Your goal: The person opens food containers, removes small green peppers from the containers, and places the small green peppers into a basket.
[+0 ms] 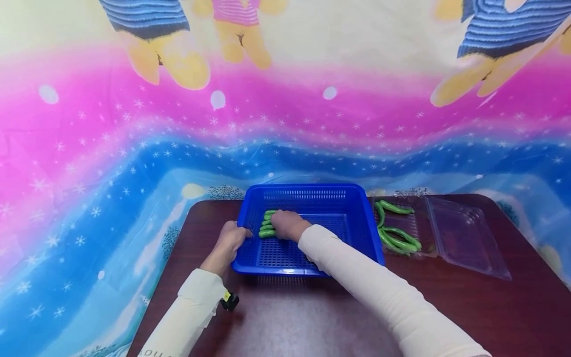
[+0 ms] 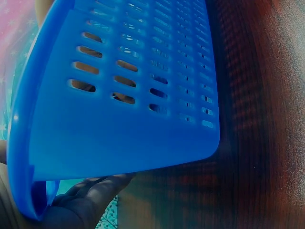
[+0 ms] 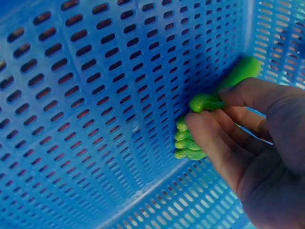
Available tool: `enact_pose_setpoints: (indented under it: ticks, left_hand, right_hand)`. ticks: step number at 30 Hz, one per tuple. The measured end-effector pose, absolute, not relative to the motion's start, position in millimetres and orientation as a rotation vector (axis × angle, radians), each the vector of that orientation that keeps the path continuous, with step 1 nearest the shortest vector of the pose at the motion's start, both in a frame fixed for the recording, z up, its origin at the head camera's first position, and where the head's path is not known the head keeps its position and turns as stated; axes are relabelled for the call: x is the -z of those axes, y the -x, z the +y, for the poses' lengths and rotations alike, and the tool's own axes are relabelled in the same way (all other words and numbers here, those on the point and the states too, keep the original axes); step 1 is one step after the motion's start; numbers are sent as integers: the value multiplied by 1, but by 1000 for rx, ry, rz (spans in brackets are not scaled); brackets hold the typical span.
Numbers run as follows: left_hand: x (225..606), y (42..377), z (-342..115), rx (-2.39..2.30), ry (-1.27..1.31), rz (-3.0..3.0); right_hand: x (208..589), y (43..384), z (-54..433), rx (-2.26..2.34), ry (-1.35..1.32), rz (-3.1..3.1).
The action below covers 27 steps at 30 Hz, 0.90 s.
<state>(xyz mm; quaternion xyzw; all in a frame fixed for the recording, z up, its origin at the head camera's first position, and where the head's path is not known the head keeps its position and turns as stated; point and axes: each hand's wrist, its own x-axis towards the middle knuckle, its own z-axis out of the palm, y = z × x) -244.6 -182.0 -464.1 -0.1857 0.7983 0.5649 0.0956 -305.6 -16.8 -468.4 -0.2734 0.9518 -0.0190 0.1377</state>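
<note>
A blue rectangular plastic basket with slotted walls and floor stands on a dark reddish-brown wooden table. Inside it, toward its left side, several slender green vegetables lie side by side in a row. Just right of the basket is a clear plastic hinged container, its lid folded open to the right; more long, curved green vegetables lie in its base.

The right hand reaches into the basket with thumb and fingers closed in a pinch on one green vegetable. The left hand grips the basket's left rim, its thumb at the top edge.

The right wrist view shows the pinch that the head view hides: thumb and fingertips meet at the narrow, knobbed end of the held vegetable, with the ends of the others stacked close beside it. Whether the held one touches the basket floor cannot be told. The left wrist view shows the outside of the slotted wall and the left hand's fingers beneath the rim, on the outer side; the vegetables cannot be made out there.
</note>
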Motion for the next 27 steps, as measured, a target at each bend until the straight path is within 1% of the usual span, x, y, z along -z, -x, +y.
enact_pose_setpoints:
  ticks: [6, 18, 23, 27]
  left_hand:
    - [465, 244, -181, -1673, 545, 2370]
    - [465, 241, -181, -1690, 552, 2354]
    - [465, 241, -183, -1662, 558, 2358]
    - [466, 241, -184, -1651, 562, 2359]
  right_hand:
    - [473, 303, -19, -27, 824, 2797]
    - [477, 310, -16, -5, 775, 2771]
    - [467, 312, -13, -1, 761, 2743]
    - [446, 318, 0, 115, 733, 2694]
